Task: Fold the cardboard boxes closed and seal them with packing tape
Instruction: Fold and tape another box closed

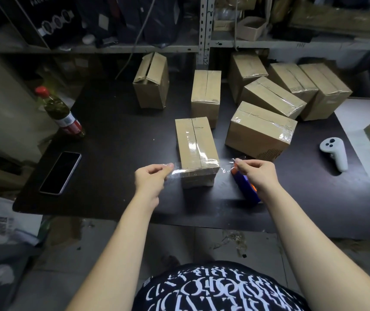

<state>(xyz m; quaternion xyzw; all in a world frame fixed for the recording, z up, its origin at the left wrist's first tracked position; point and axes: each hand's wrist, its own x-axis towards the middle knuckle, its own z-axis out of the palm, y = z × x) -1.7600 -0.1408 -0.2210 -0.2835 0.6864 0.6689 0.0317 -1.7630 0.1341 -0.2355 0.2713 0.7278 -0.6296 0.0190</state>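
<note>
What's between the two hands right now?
Head view: the near end of a brown cardboard box, with a clear tape strip stretched across it, pinched by left hand and right hand.

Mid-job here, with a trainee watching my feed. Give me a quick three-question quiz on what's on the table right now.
1. True or false: the back-left box is already taped shut.
2. What do the left hand and right hand each pinch, stretched across the near end of the nearest box? A) a box flap B) the tape strip C) a phone
3. Fill in: the blue and orange tape dispenser lies beneath the ___ hand.
Key: 1 false, its top flaps gape open; 2 B; 3 right.
</note>
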